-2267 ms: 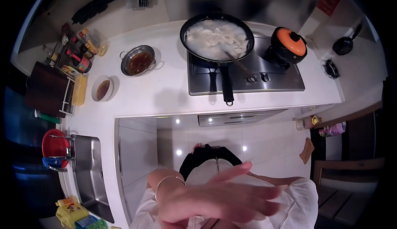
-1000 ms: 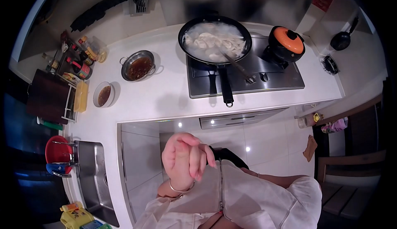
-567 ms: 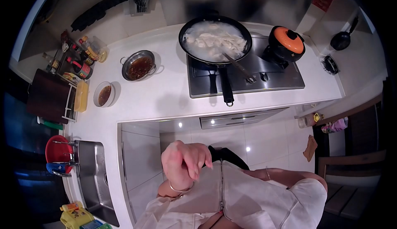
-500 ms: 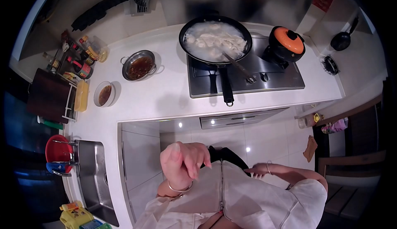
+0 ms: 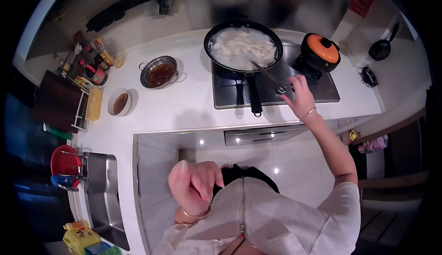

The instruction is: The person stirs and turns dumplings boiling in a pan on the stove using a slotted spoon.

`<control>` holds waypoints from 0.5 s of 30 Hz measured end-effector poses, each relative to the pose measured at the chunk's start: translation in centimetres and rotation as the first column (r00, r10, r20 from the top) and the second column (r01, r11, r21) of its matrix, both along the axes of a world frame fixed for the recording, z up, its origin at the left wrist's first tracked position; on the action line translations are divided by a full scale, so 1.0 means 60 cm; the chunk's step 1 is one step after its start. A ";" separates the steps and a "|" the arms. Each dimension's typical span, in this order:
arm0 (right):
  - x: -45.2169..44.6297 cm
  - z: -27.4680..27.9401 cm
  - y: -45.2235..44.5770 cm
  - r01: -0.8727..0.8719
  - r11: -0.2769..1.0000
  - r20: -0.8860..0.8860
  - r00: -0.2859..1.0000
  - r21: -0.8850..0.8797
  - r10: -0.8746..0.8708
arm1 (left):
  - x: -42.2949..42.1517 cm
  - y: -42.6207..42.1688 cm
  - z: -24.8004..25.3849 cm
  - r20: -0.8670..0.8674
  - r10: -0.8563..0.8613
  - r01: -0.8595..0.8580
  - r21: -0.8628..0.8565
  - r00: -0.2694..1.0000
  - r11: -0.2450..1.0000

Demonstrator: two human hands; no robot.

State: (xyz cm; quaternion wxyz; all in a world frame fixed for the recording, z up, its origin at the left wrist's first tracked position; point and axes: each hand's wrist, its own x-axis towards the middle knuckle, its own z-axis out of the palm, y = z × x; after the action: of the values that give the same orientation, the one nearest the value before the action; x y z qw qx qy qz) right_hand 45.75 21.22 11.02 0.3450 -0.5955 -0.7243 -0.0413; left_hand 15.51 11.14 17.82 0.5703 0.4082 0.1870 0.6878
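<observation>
My right hand [image 5: 301, 97] reaches over the front of the gas stove. Its thumb and fingers are apart around the handle end of a long cooking utensil [image 5: 267, 77], and I see no grip on it. The utensil leans on the rim of a black wok [image 5: 208, 55], its head hidden in the food. Pale, flat pieces of food [image 5: 244, 45] lie in cloudy, whitish liquid inside the wok. My left hand [image 5: 193, 186] is raised before my body, fingers loosely bent and thumb apart, with nothing visible in it.
A black pot with an orange lid [image 5: 322, 48] stands on the right of the steel stove [image 5: 223, 96]. Left on the counter are a metal bowl [image 5: 159, 72] and a white bowl [image 5: 119, 101] of brown sauce. Sauce bottles [image 5: 94, 71] and a sink [image 5: 103, 186] are further left.
My right hand has risen from beside my waist to the stove front, near the utensil handle. My left hand has shifted slightly left. The utensil remains leaning in the wok.
</observation>
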 end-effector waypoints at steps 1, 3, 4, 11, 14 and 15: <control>0.001 0.001 0.011 -0.040 0.999 0.052 0.998 0.003 0.039 | -0.004 -0.003 -0.002 0.022 0.007 -0.007 -0.002 1.000 1.000; 0.003 -0.001 0.028 -0.087 0.996 0.108 0.990 0.006 0.086 | -0.013 -0.008 -0.003 0.047 0.021 -0.021 -0.001 0.999 1.000; 0.005 -0.005 0.035 -0.126 0.992 0.180 0.976 -0.009 0.126 | -0.017 -0.011 -0.002 0.047 0.036 -0.037 0.012 0.998 0.999; 0.005 -0.021 0.065 -0.320 0.947 0.311 0.900 -0.008 0.306 | -0.034 -0.033 -0.006 0.173 0.133 -0.125 -0.057 0.976 0.991; 0.002 -0.024 0.072 -0.360 0.933 0.299 0.889 -0.006 0.345 | -0.037 -0.040 -0.008 0.200 0.138 -0.127 -0.065 0.970 0.990; 0.004 -0.026 0.076 -0.362 0.932 0.301 0.888 -0.006 0.347 | -0.037 -0.041 -0.009 0.202 0.139 -0.128 -0.065 0.969 0.990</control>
State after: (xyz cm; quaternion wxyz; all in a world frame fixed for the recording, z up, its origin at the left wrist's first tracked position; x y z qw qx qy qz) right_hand 45.98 25.76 9.45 0.2487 -0.4315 -0.8630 -0.0848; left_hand 13.29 8.68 17.26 0.5493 0.3062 0.1718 0.7583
